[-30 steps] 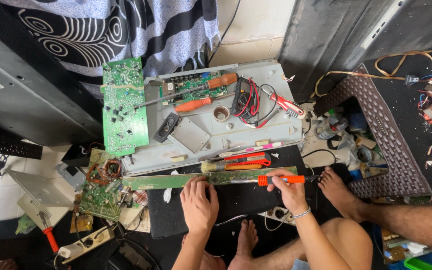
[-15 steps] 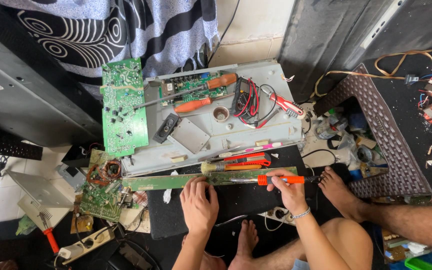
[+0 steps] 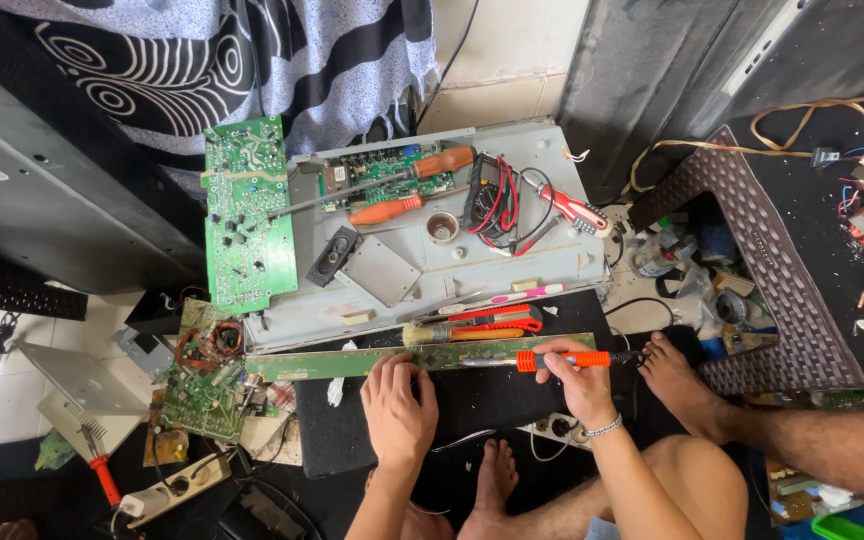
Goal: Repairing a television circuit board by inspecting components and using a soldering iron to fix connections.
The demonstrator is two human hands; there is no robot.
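Floor-level repair bench basically, black mat [image 3: 472,400] on the ground with electronics junk all around it. Taking the long narrow green circuit strip [image 3: 352,360] as the landmark: it lies flat across the far edge of the mat, running left to right.

The person's left hand [image 3: 397,405] sits on the near side of the strip around its middle, fingers curled down and pressing its edge to pin it. The right hand [image 3: 580,385] is toward the strip's right end, fingers wrapped around the orange grip of a soldering iron [image 3: 542,360], which is held nearly parallel to the strip, metal tip pointing left and resting on or just above the board. Can't tell if it's actually touching a joint.

Just beyond the strip lie a brush [image 3: 452,335] and red-handled pliers [image 3: 497,318]. Further beyond is the opened grey metal chassis [image 3: 422,270] with two orange-handled screwdrivers [image 3: 422,165] and a multimeter's red and black leads [image 3: 502,205] on top. A bigger green board [image 3: 247,215] leans off the chassis's left side, and a smaller board with copper coils [image 3: 207,385] sits off the strip's left end.

Progress-wise, my guess: teardown looks done, since the case is open and the boards are out. Work on the strip is mid-way, with no reassembly in sight.
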